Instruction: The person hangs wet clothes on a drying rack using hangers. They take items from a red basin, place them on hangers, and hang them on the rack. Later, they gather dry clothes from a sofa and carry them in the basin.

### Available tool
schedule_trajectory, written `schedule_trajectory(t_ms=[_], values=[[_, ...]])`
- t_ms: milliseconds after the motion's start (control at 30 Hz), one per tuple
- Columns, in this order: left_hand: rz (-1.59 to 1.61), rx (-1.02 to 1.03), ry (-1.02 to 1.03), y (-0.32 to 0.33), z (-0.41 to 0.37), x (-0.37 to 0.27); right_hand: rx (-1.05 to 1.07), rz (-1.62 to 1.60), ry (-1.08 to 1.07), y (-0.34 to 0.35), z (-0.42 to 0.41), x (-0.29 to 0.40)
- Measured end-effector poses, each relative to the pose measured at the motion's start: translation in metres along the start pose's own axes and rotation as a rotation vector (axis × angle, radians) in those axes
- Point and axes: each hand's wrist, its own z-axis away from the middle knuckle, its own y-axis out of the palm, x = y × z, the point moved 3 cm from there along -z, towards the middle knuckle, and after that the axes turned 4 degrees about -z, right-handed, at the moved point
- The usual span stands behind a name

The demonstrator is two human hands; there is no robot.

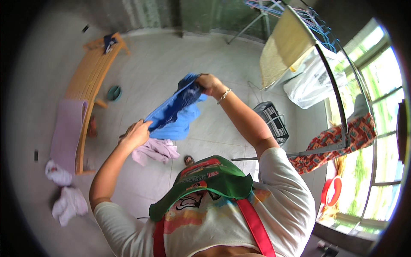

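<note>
Stretched between my two hands is a blue garment (175, 119), bright blue on its lower part with a darker blue band along the top. My left hand (136, 131) pinches its near left end. At the far right end, my right hand (208, 84) grips a bunched part, and a chain bracelet circles that wrist. The garment hangs in the air before me. Below its left end shows a pale pink cloth (155, 151); whether it hangs or lies on something, I cannot tell.
On the left stands a wooden bench (91, 74) with a purple mat (67, 131) and dark cloth (109, 43). A teal bowl (114, 93) sits beside it. To the right are a dark plastic basket (273, 122) and a drying rack (332, 77) bearing a yellow cloth (285, 45) and hangers (316, 24).
</note>
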Motion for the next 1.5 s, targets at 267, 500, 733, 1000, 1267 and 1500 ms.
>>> schedule_trajectory(t_ms=[267, 500, 733, 1000, 1267, 1500], values=[[-0.024, 0.068, -0.158, -0.042, -0.154, 0.051, -0.249, 1.312, -0.286, -0.023, 0.048, 0.063], [-0.057, 0.179, 0.317, -0.094, -0.27, -0.009, -0.923, 1.563, -0.518, -0.1, 0.026, 0.119], [-0.088, 0.246, 0.48, -0.151, -0.433, -0.034, -0.373, 1.518, -0.184, -0.227, -0.073, 0.143], [-0.187, 0.212, 0.62, -0.184, -0.583, -0.085, -0.17, 1.073, 0.082, -0.288, -0.149, 0.252], [-0.338, 0.276, 0.742, -0.195, -0.758, -0.092, -0.716, 0.267, -0.632, -0.382, -0.225, 0.442], [-0.379, 0.229, 1.015, -0.251, -0.882, -0.105, -1.0, -0.218, -0.954, -0.485, -0.257, 0.589]])
